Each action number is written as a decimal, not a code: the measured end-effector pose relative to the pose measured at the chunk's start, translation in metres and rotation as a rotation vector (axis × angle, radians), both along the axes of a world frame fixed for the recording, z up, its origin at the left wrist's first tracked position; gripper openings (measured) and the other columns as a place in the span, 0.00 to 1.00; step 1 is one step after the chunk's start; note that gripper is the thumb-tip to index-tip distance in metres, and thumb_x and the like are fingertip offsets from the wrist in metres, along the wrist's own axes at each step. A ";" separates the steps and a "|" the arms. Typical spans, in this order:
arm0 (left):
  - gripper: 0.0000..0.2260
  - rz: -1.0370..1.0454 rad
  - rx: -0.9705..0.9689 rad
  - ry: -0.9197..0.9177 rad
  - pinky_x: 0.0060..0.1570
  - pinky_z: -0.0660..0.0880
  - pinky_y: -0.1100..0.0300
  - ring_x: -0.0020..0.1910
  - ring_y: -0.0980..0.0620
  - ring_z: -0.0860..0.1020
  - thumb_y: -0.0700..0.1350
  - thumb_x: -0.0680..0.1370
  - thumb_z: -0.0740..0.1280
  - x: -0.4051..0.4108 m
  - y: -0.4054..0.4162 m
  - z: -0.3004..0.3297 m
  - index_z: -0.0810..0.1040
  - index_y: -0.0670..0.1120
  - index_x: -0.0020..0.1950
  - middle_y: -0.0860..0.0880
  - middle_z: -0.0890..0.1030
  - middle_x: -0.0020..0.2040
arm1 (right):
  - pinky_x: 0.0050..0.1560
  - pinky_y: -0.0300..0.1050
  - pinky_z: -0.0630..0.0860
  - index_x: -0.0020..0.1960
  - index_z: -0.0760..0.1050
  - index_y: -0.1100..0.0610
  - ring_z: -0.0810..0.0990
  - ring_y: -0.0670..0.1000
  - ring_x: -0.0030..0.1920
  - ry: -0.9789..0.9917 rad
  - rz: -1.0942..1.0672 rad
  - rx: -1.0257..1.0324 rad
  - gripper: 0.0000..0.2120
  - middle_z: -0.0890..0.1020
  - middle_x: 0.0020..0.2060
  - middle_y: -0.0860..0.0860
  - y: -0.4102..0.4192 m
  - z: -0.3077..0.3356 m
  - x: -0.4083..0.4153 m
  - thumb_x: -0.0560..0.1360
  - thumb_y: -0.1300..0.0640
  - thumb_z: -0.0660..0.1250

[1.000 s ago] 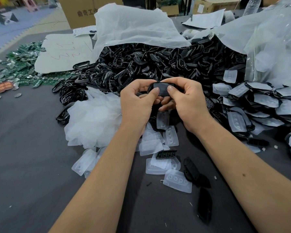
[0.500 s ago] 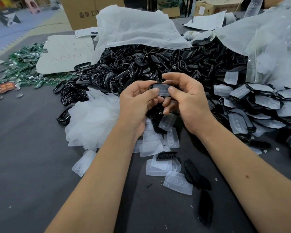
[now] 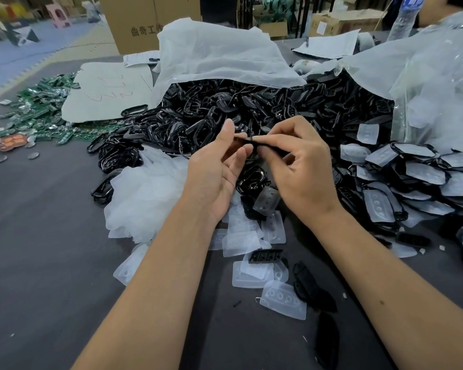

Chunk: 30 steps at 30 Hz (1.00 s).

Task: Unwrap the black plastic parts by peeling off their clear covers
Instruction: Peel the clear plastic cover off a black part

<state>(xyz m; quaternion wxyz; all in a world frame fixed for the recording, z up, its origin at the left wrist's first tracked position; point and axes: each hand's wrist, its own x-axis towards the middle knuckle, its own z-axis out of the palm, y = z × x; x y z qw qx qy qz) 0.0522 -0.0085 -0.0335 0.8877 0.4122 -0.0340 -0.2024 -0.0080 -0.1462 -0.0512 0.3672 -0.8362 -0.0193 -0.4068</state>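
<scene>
We hold a black plastic part [image 3: 247,141] edge-on above the table [image 3: 38,249]: our right hand [image 3: 302,169] pinches it with curled fingers, our left hand [image 3: 217,169] touches its other end, fingers nearly straight.

The right hand [image 3: 300,166] hides most of the edge-on black part [image 3: 245,140]; any cover on it cannot be told.
</scene>
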 end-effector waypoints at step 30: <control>0.11 0.007 0.417 -0.306 0.33 0.75 0.64 0.37 0.50 0.80 0.44 0.84 0.67 -0.006 -0.009 -0.008 0.83 0.40 0.46 0.43 0.84 0.39 | 0.43 0.42 0.82 0.57 0.82 0.61 0.87 0.53 0.44 0.224 0.461 1.160 0.11 0.87 0.45 0.57 -0.010 0.004 0.000 0.76 0.70 0.70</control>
